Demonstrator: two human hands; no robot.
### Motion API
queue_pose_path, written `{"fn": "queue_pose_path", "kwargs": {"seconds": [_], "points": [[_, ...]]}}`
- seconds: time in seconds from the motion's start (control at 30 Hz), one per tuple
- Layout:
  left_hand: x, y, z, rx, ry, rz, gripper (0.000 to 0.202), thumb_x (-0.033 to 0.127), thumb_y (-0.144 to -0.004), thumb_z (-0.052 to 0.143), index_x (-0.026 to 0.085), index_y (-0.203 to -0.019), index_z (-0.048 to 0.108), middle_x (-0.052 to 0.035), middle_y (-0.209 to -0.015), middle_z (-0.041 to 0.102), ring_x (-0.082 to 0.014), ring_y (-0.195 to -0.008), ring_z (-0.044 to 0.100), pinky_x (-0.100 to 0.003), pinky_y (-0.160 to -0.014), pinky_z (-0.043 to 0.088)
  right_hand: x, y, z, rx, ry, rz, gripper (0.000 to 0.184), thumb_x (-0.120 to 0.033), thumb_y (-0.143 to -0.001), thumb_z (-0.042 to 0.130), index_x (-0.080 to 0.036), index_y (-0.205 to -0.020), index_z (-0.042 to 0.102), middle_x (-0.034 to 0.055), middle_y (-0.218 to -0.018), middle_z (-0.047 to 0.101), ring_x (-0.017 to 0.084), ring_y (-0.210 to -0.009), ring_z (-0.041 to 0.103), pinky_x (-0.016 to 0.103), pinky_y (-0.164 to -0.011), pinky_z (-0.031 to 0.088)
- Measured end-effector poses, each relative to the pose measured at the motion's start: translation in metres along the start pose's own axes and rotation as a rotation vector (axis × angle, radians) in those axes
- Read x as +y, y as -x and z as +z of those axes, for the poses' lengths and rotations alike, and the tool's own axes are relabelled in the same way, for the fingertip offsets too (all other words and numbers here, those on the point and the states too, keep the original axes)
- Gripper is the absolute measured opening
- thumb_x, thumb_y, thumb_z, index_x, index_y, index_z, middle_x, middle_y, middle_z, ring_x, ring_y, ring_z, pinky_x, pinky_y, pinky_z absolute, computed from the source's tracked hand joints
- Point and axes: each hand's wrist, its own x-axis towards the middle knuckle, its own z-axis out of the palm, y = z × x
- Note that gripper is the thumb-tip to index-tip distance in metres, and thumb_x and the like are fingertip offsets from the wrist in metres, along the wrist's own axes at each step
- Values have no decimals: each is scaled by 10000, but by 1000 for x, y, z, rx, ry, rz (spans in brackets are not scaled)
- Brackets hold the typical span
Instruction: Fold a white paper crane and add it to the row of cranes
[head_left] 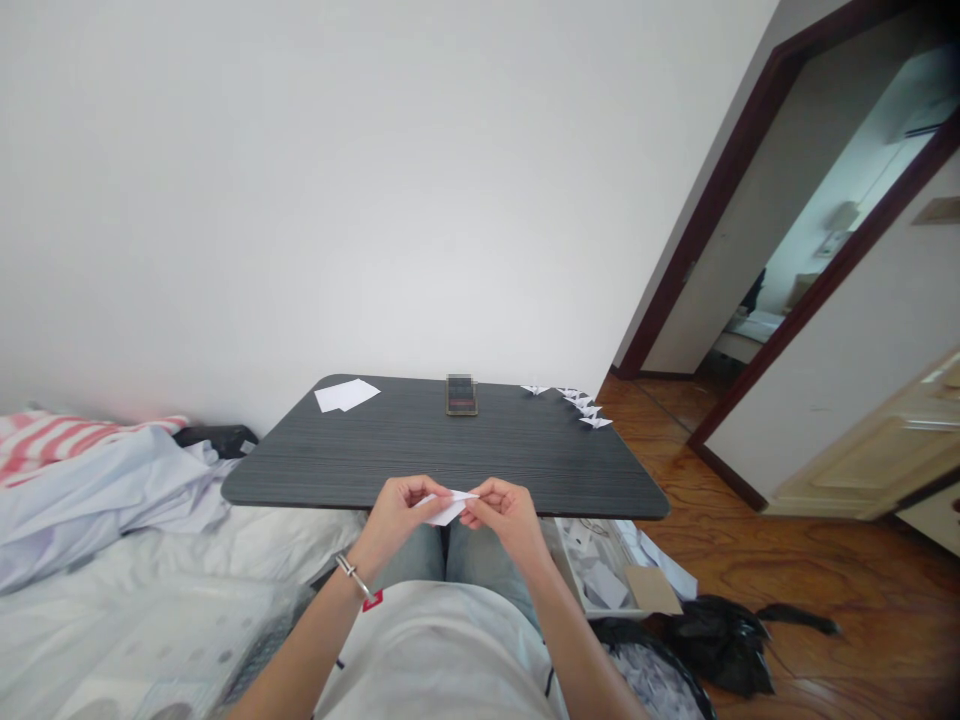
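Note:
Between my two hands is a small piece of folded white paper, held just above the near edge of the dark table. My left hand pinches its left side between thumb and fingers. At its right tip, my right hand pinches with thumb and forefinger. Several folded white paper cranes stand at the table's far right corner. White paper sheets lie overlapping at the far left corner.
A phone lies at the table's back middle, near the white wall. Clothes are heaped on the bed to the left. At the lower right are a box of papers and a black plastic bag on the wooden floor.

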Motion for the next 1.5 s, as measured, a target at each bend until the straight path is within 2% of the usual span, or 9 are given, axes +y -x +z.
{"fn": "queue_pose_path", "kwargs": {"seconds": [0.63,0.87,0.97,1.13,1.27,1.5], "points": [[5,2,1,-10,10,-19,168,276,-596,678,115,-632,650,-17,-569,643,-95,-494,517,-191,-484,366,-7,3,-3,-24,-1,-24,184,-310,-630,673,-141,-596,608,37,-567,669,129,-487,605,228,-491,484],[3,-1,-1,-4,-15,-10,168,269,-596,680,110,-638,648,-22,-583,646,-94,-492,515,-190,-480,367,-5,2,-5,-31,20,-67,155,-256,-636,670,-158,-734,602,8,-607,646,133,-553,620,223,-510,483],[4,-1,0,-11,-30,2,162,268,-603,676,112,-634,648,-20,-581,644,-96,-494,517,-192,-485,371,-5,2,-4,-47,51,-87,135,-235,-639,664,-162,-740,612,5,-605,643,140,-569,623,231,-529,483],[4,0,1,-48,-55,26,175,280,-630,658,107,-654,648,-20,-578,642,-93,-493,513,-191,-489,376,-2,1,-5,-47,59,-37,115,-230,-640,662,-148,-716,632,8,-575,647,132,-540,617,226,-528,481],[3,1,1,-67,-117,26,202,271,-588,690,103,-693,652,-30,-622,656,-110,-527,539,-200,-512,401,3,-3,-8,-30,46,31,137,-242,-603,691,-131,-661,634,10,-531,646,128,-494,605,223,-493,479],[1,0,1,-17,-168,39,193,293,-655,627,102,-668,656,-25,-589,645,-105,-510,535,-194,-502,400,4,-4,-9,-30,12,45,159,-265,-592,700,-128,-658,656,24,-547,665,132,-494,611,230,-493,487]]}}
